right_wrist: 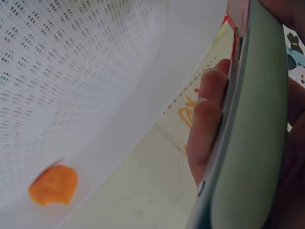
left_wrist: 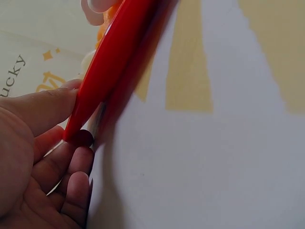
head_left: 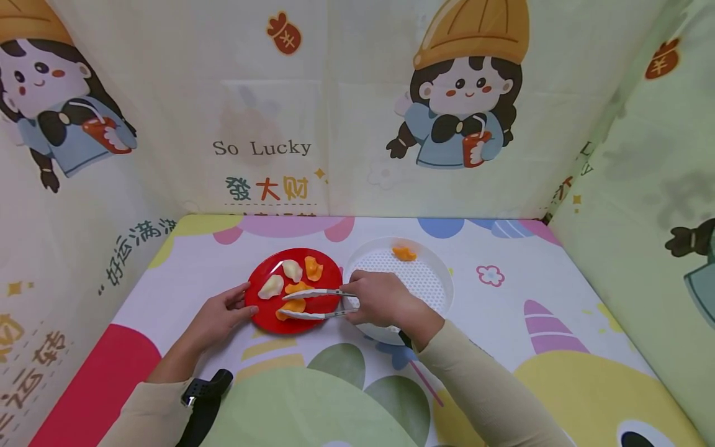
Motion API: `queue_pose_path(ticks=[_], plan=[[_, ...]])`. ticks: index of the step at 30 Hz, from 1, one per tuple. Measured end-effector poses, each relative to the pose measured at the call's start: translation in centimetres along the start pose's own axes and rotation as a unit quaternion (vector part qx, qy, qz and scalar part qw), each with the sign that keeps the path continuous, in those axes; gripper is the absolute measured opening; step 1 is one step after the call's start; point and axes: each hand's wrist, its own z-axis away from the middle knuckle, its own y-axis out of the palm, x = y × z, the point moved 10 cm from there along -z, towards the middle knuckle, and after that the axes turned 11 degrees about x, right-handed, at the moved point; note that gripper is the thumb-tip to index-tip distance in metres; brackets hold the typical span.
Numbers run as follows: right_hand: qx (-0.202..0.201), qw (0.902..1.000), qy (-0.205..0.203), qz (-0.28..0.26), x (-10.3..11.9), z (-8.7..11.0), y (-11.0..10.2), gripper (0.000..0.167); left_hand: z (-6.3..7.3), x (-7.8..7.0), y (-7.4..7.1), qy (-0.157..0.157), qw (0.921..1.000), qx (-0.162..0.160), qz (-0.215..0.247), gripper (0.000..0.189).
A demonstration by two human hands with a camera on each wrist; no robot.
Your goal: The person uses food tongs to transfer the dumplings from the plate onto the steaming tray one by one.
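My left hand (head_left: pixel 220 315) pinches the left rim of a red plate (head_left: pixel 328 271), thumb above and fingertips below, as the left wrist view shows. On the plate lie two white pieces, one at the back (head_left: pixel 292 270) and one at the left (head_left: pixel 271 287), plus three orange pieces (head_left: pixel 314 269), which look like small shaped food pieces. My right hand (head_left: pixel 385 301) grips tongs (head_left: pixel 315 292) with a green handle (right_wrist: pixel 250 124). Their two arms reach over the plate, tips spread around the nearest orange piece (head_left: pixel 293 306); whether they touch it I cannot tell.
A white perforated basket (head_left: pixel 449 288) stands right of the plate, partly under my right hand and forearm. One orange piece (head_left: pixel 404 254) lies near its far side. A patterned cloth (head_left: pixel 491 323) covers the table, and printed sheets (head_left: pixel 357 124) hang behind and at both sides.
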Motion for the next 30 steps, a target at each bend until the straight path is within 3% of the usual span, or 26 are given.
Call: queue_pose_path(ticks=[23, 30], plan=[[0.000, 0.9989, -0.007, -0.047, -0.20, 0.52, 0.05, 0.053, 0.12, 0.16, 0.18, 0.002, 1.0000, 0.001, 0.002, 0.085], [-0.018, 0.9974, -0.014, -0.068, -0.45, 0.90, -0.75, 0.042, 0.13, -0.11, 0.12, 0.004, 1.0000, 0.002, 0.000, 0.085]])
